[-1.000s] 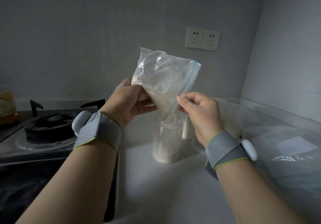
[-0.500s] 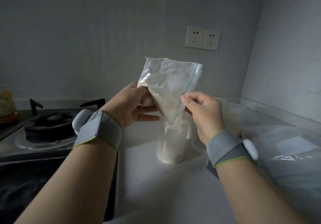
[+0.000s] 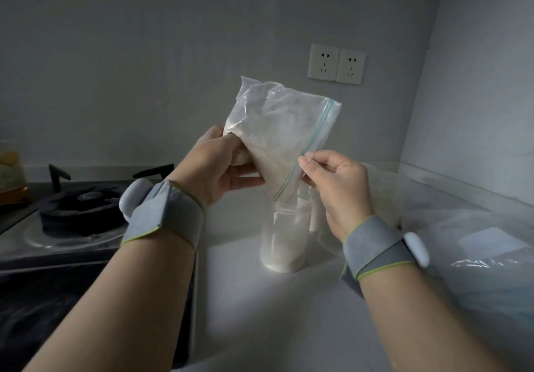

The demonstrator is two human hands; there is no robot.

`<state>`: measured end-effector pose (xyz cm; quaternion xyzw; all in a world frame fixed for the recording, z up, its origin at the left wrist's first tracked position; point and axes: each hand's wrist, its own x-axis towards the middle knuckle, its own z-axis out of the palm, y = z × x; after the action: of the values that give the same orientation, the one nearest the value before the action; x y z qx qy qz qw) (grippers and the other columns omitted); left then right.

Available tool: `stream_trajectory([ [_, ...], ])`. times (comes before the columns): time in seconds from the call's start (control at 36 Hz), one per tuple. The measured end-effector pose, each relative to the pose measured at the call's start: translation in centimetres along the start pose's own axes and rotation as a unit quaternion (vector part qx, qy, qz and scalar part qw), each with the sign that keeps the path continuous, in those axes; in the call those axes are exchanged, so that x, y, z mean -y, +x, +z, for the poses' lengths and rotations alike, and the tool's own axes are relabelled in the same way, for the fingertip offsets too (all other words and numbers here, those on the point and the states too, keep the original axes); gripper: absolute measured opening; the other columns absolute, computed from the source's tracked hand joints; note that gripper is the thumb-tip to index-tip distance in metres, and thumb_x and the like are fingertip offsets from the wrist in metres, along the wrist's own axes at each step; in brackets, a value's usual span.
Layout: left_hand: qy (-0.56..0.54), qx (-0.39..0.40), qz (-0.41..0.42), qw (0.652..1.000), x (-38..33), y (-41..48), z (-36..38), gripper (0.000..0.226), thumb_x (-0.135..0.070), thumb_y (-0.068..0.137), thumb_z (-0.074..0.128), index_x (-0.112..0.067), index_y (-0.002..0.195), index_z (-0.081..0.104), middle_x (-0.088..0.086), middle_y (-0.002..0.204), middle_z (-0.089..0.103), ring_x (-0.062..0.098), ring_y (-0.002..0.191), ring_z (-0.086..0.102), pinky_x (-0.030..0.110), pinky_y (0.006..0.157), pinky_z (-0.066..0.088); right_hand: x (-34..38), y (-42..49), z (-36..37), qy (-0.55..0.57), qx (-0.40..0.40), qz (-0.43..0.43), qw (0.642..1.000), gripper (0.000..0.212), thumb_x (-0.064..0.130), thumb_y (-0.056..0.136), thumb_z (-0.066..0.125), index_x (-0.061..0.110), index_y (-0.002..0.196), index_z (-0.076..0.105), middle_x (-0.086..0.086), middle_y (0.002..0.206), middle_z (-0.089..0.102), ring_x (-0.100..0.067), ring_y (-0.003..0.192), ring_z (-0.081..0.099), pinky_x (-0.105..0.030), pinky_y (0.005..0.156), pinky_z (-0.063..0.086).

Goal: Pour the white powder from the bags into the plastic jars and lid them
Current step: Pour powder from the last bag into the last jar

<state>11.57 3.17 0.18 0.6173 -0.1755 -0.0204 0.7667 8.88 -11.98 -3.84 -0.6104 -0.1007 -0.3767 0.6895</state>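
A clear zip bag (image 3: 277, 129) with white powder is tipped mouth-down over an open plastic jar (image 3: 284, 238) on the white counter. My left hand (image 3: 222, 166) grips the bag's left side. My right hand (image 3: 335, 181) pinches the bag's blue zip edge near the mouth. The bag's lower corner dips into the jar's opening. White powder fills the jar's lower part. Behind my right hand a second white container (image 3: 316, 215) is partly hidden.
A gas hob (image 3: 75, 215) lies on the left. Clear plastic bags (image 3: 474, 244) are heaped at the right by the side wall. A clear lid (image 3: 328, 240) lies right of the jar. Two wall sockets (image 3: 336, 64) are above. The counter (image 3: 274, 314) extends toward me.
The bag has shifted slightly and its powder has slid toward the mouth. The powder level in the jar looks a little higher.
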Motion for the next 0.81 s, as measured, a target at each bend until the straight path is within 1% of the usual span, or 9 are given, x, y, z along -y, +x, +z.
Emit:
stream_trajectory([
  [0.06, 0.001, -0.003, -0.003, 1.000, 0.01, 0.00, -0.12, 0.014, 0.002, 0.089, 0.039, -0.011, 0.090, 0.045, 0.004, 0.059, 0.049, 0.021, 0.049, 0.062, 0.047, 0.063, 0.059, 0.08, 0.03, -0.05, 0.002, -0.008, -0.003, 1.000, 0.027, -0.003, 0.081, 0.065, 0.019, 0.065, 0.063, 0.014, 0.050, 0.062, 0.003, 0.051, 0.054, -0.013, 0.059, 0.049],
  [0.11, 0.001, -0.003, -0.004, 1.000, 0.09, 0.07, -0.21, 0.017, 0.004, 0.087, 0.038, -0.011, 0.086, 0.045, 0.002, 0.055, 0.053, 0.021, 0.049, 0.063, 0.045, 0.061, 0.059, 0.10, 0.09, -0.12, 0.002, -0.015, -0.007, 1.000, 0.027, -0.002, 0.081, 0.065, 0.019, 0.065, 0.063, 0.014, 0.050, 0.062, 0.004, 0.051, 0.054, -0.012, 0.058, 0.048],
  [0.19, 0.006, 0.011, -0.003, 1.000, 0.15, 0.09, -0.07, 0.016, 0.000, 0.091, 0.038, -0.012, 0.081, 0.043, -0.002, 0.048, 0.054, 0.020, 0.051, 0.064, 0.047, 0.064, 0.059, 0.05, -0.08, -0.03, 0.000, 0.002, 0.000, 1.000, 0.026, -0.003, 0.081, 0.065, 0.019, 0.066, 0.063, 0.014, 0.050, 0.062, 0.004, 0.050, 0.054, -0.011, 0.057, 0.047],
  [0.28, -0.002, -0.004, -0.004, 1.000, 0.05, -0.07, -0.12, 0.014, 0.001, 0.090, 0.039, -0.011, 0.087, 0.046, 0.002, 0.057, 0.058, 0.022, 0.053, 0.065, 0.047, 0.065, 0.059, 0.05, 0.01, -0.13, -0.007, -0.013, -0.008, 1.000, 0.026, -0.001, 0.081, 0.065, 0.020, 0.066, 0.063, 0.013, 0.049, 0.061, 0.003, 0.050, 0.053, -0.012, 0.059, 0.048],
  [0.47, -0.008, -0.012, 0.005, 1.000, -0.04, -0.15, -0.07, 0.016, -0.002, 0.092, 0.043, -0.014, 0.081, 0.044, -0.005, 0.043, 0.056, 0.018, 0.048, 0.063, 0.047, 0.068, 0.058, 0.05, -0.11, 0.01, 0.000, -0.007, -0.001, 1.000, 0.026, -0.003, 0.081, 0.064, 0.017, 0.065, 0.062, 0.013, 0.049, 0.061, 0.003, 0.050, 0.053, -0.011, 0.058, 0.048],
  [0.53, -0.014, -0.019, 0.007, 1.000, -0.10, -0.12, -0.11, 0.018, 0.002, 0.089, 0.041, -0.014, 0.083, 0.045, -0.005, 0.045, 0.059, 0.019, 0.049, 0.064, 0.046, 0.067, 0.058, 0.03, 0.03, -0.15, 0.002, -0.016, -0.001, 1.000, 0.026, -0.002, 0.081, 0.064, 0.018, 0.065, 0.063, 0.012, 0.049, 0.062, 0.003, 0.050, 0.053, -0.013, 0.059, 0.049],
  [0.61, -0.017, -0.020, 0.010, 1.000, -0.16, -0.21, -0.06, 0.013, -0.003, 0.093, 0.044, -0.014, 0.087, 0.048, -0.004, 0.051, 0.061, 0.020, 0.052, 0.064, 0.046, 0.066, 0.059, -0.02, -0.01, -0.16, 0.007, -0.009, 0.006, 1.000, 0.025, -0.003, 0.081, 0.064, 0.017, 0.065, 0.062, 0.012, 0.049, 0.062, 0.002, 0.051, 0.054, -0.012, 0.059, 0.049],
  [0.72, -0.024, -0.029, 0.009, 0.999, -0.11, -0.31, 0.13, 0.013, -0.002, 0.093, 0.044, -0.013, 0.091, 0.051, 0.004, 0.073, 0.060, 0.022, 0.056, 0.065, 0.045, 0.063, 0.059, -0.07, 0.03, -0.15, 0.002, -0.016, -0.001, 1.000, 0.025, -0.002, 0.081, 0.064, 0.017, 0.066, 0.063, 0.012, 0.049, 0.061, 0.002, 0.051, 0.054, -0.013, 0.059, 0.049],
  [0.81, -0.015, -0.027, 0.010, 0.999, -0.12, -0.26, 0.11, 0.014, -0.002, 0.092, 0.043, -0.013, 0.091, 0.051, 0.003, 0.072, 0.058, 0.019, 0.053, 0.064, 0.045, 0.067, 0.059, -0.10, 0.06, -0.11, -0.003, -0.016, -0.008, 1.000, 0.025, -0.002, 0.082, 0.064, 0.018, 0.066, 0.062, 0.013, 0.048, 0.061, 0.003, 0.049, 0.053, -0.011, 0.058, 0.047],
])
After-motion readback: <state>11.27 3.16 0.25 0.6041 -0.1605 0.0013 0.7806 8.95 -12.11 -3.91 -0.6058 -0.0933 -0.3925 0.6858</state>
